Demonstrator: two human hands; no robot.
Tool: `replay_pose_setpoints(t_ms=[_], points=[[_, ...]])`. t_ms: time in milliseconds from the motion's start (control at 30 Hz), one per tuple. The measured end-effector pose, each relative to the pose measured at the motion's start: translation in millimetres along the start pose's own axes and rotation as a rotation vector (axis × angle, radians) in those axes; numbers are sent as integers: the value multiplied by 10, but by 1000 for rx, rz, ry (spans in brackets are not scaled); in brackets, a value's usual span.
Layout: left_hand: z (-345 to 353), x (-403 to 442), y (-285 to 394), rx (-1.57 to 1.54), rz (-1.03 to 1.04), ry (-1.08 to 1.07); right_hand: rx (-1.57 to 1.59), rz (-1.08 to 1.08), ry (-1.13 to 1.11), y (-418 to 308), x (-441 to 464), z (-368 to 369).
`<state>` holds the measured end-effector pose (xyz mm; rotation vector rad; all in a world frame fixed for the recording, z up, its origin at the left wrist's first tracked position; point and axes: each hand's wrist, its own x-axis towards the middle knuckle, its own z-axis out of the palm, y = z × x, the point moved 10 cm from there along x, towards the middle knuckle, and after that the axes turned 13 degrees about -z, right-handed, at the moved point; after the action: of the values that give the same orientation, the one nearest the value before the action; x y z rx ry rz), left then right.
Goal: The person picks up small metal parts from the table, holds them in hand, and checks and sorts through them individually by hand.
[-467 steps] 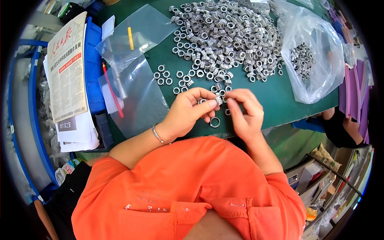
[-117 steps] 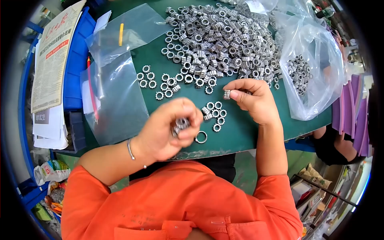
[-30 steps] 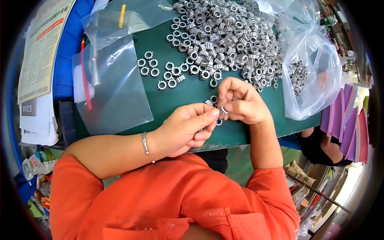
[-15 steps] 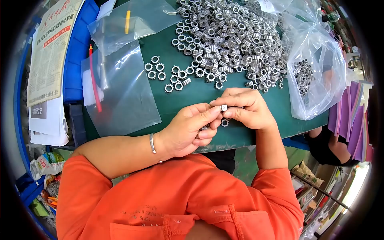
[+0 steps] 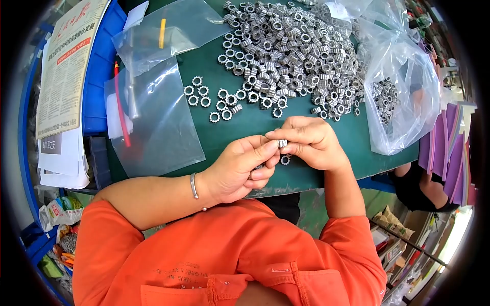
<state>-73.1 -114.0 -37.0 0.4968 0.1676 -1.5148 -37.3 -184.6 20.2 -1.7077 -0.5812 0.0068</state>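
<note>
Near the front edge of the green table, my left hand (image 5: 240, 166) and my right hand (image 5: 312, 142) meet at the fingertips. Between them they pinch one small toothed metal ring (image 5: 282, 144), held with its ridged side showing. The curled lower fingers of my left hand partly cover more metal, too hidden to count. Another toothed ring (image 5: 285, 159) shows just below my right fingers; I cannot tell whether it is held or lies on the table. Ahead of my hands lies a large heap of toothed rings (image 5: 291, 56), with small groups of loose rings (image 5: 197, 92) to its left.
Clear plastic sheets (image 5: 158, 122) lie at left with a red pen (image 5: 121, 104) and a yellow stick (image 5: 162, 33). A blue bin (image 5: 99, 76) with a newspaper (image 5: 66, 66) stands further left. At right is a clear plastic bag (image 5: 398, 127) with rings.
The pinched ring has turned slightly between my fingertips, and my right fingers have shifted a little left and down. The heap and the loose groups stay as they were.
</note>
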Motion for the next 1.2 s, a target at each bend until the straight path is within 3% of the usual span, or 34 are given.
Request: replay_pose_setpoints(t_ms=[567, 767, 867, 1200], points=[[-21, 15, 16, -36, 11, -17, -170, -80, 39, -120, 45, -35], [-37, 9, 20, -53, 15, 22, 18, 102, 159, 55, -43, -121], [-41, 7, 16, -51, 16, 25, -70, -78, 130, -39, 30, -141], [-39, 7, 16, -31, 24, 16, 10, 8, 166, 51, -1, -188]])
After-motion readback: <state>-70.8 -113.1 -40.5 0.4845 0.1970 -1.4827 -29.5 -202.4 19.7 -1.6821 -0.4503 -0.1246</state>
